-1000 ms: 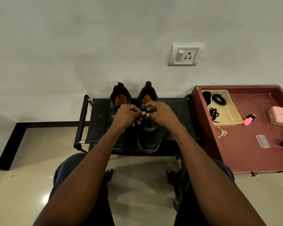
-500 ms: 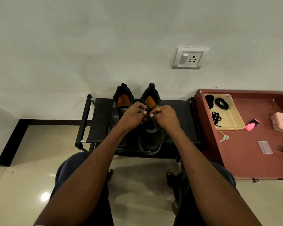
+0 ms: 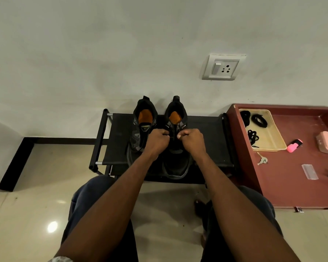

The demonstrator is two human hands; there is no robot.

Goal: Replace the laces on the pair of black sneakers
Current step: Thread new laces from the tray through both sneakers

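Two sneakers stand side by side on a rack against the wall at twelve o'clock. The left hand and right hand sit over the right one. At two o'clock a table bears a tray holding laces; a key lies before it.

Rack top: bare black fabric left of the left sneaker and right of the right sneaker; a hand can set down on either side. Sneakers sit just beside each other, narrow gap between them. Both hands, left and right, curled over the right sneaker's throat, blocking approach from above there. Wall directly behind the heels; no passage at the back. Red table touches the rack's right end, its raised rim a barrier. Table surface open between tray, keys and pink marker.
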